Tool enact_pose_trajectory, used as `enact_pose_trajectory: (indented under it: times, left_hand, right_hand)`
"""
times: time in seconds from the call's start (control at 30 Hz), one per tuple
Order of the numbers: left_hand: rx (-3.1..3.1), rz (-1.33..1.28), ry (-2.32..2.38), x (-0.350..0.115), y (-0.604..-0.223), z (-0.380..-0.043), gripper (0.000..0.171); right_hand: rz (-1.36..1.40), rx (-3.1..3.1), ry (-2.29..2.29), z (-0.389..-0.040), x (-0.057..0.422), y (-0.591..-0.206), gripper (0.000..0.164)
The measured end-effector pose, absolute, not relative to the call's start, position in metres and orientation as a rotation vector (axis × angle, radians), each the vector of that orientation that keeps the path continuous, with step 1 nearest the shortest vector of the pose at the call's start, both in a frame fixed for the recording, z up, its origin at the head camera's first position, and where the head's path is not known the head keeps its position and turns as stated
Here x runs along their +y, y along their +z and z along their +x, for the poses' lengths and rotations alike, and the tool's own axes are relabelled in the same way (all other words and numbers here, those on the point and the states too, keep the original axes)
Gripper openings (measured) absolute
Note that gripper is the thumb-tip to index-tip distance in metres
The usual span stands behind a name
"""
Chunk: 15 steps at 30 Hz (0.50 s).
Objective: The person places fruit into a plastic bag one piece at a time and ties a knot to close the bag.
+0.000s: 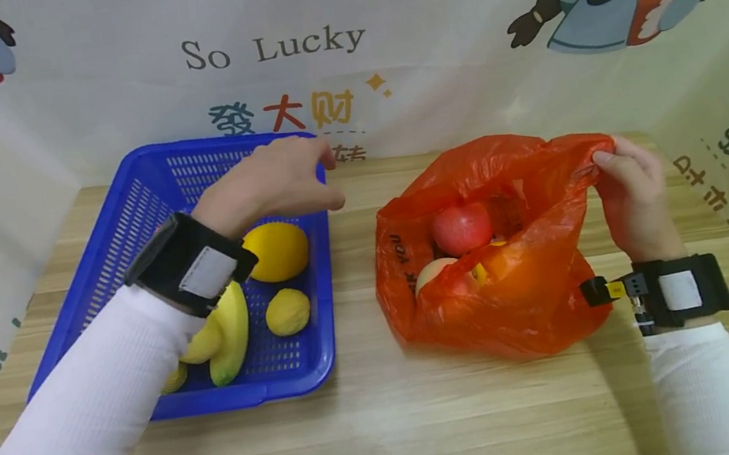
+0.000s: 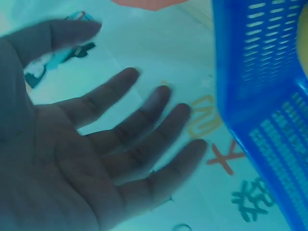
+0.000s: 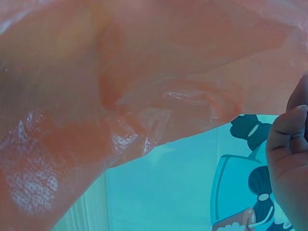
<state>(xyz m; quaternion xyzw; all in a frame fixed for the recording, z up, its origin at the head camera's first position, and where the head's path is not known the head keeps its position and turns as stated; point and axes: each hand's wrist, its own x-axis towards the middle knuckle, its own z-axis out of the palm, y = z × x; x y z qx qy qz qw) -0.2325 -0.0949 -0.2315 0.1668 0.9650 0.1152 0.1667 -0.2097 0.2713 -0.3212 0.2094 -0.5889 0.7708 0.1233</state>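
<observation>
Over the right side of the blue basket (image 1: 299,388) hovers my left hand (image 1: 274,179), its fingers spread and nothing in them, as the left wrist view also shows. Below it in the basket lie a yellow mango-like fruit (image 1: 278,252), a lemon (image 1: 288,312), a banana (image 1: 231,338) and other yellow fruit partly hidden by the forearm. My right hand (image 1: 636,193) pinches the rim of a red plastic bag (image 1: 525,321), holding its right side up. Inside the bag's mouth sit a red apple (image 1: 462,228), a pale round fruit (image 1: 437,272) and something orange seen through the plastic.
Both containers stand on a wooden table (image 1: 393,433), with a strip of tabletop between them. A white printed cloth (image 1: 435,31) hangs behind and along both sides, close to the basket's back edge.
</observation>
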Motion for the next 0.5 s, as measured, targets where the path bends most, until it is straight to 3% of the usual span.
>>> enact_pose_trajectory:
  times: [0.27,0.5]
  left_hand:
    - [2.573,0.326,0.066,-0.115,-0.249,-0.241,0.067]
    - [2.439,0.203,0.029,-0.129,-0.279,-0.253,0.062]
  right_hand:
    - [0.545,-1.765,2.195,-0.208,0.269,-0.319,0.026]
    - [0.573,-1.783,2.203,-0.208,0.269,-0.318,0.027]
